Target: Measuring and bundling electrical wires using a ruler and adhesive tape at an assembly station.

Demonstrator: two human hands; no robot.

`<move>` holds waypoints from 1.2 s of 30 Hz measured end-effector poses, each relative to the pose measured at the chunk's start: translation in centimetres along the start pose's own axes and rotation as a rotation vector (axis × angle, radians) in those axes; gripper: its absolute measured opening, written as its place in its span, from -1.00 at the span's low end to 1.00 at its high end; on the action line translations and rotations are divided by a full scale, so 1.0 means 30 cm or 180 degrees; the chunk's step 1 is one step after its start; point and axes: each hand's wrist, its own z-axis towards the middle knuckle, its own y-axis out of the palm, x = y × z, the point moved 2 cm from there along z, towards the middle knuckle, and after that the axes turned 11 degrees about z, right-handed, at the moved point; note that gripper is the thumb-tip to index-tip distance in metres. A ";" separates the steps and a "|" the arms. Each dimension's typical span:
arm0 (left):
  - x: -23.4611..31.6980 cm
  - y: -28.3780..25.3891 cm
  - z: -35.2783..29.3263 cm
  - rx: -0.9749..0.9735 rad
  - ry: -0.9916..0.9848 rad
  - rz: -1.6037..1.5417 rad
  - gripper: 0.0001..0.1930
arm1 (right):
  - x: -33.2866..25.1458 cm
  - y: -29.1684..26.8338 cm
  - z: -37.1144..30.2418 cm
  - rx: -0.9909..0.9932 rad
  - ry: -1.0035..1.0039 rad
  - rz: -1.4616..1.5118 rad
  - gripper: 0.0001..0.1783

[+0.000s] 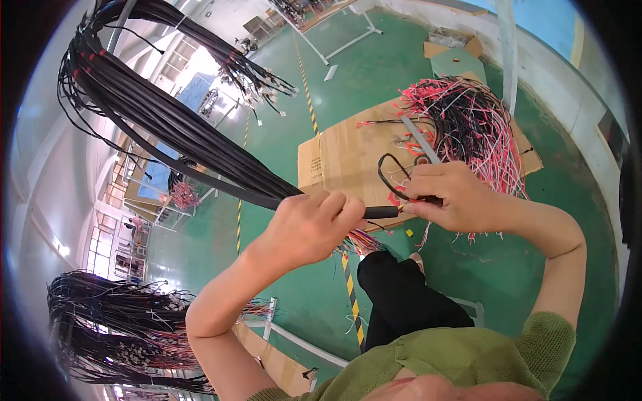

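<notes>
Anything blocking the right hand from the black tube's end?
Nothing visible does: only thin wiring spans the small gap between the right hand and the black tube. The black wire loop shows above that gap.

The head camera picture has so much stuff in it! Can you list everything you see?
Black tube: one, black, in the left hand
Looped cable: one, black, at the right hand
Cable bundle: one, black, upper left
Wire pile: one, black, pink and white, upper right
Cardboard sheet: one, brown, under the wire pile
Strip: one, grey, beside the wire pile
Box: one, brown, top right
Hanging wires: too many to count, mostly black, lower left
Striped tape: several stretches, yellow and black, on the floor
Floor: one, green, below everything
Green top: one, bottom
Trousers: one pair, black, lower middle
Left hand: one, centre
Right hand: one, right of centre
</notes>
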 end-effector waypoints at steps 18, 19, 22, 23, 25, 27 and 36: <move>0.171 -0.096 0.262 -0.2255 0.0370 -0.1519 -0.77 | -0.126 0.109 -0.385 0.1993 -0.0593 -0.1513 -0.84; 0.186 -0.098 0.258 -0.1926 0.0478 -0.1230 -0.77 | -0.137 0.098 -0.391 0.2022 -0.0608 -0.1522 -0.84; 0.231 -0.098 0.243 -0.1145 0.0744 -0.0611 -0.78 | -0.137 0.051 -0.400 0.2094 0.0965 0.0923 -0.87; 0.244 -0.099 0.239 -0.0691 0.0894 -0.0304 -0.77 | -0.134 0.046 -0.402 0.2099 0.0953 0.0928 -0.87; 0.257 -0.086 0.233 -0.0462 0.0857 -0.0186 -0.77 | -0.122 0.032 -0.403 0.1960 0.0841 0.0618 -0.85; 0.253 -0.078 0.238 -0.0230 0.0817 -0.0084 -0.77 | -0.110 0.030 -0.399 0.1967 0.0533 0.0380 -0.84; 0.198 -0.038 0.218 -0.0828 0.0493 -0.0501 -0.80 | -0.065 0.011 -0.328 0.1580 -0.0039 -0.0014 -0.81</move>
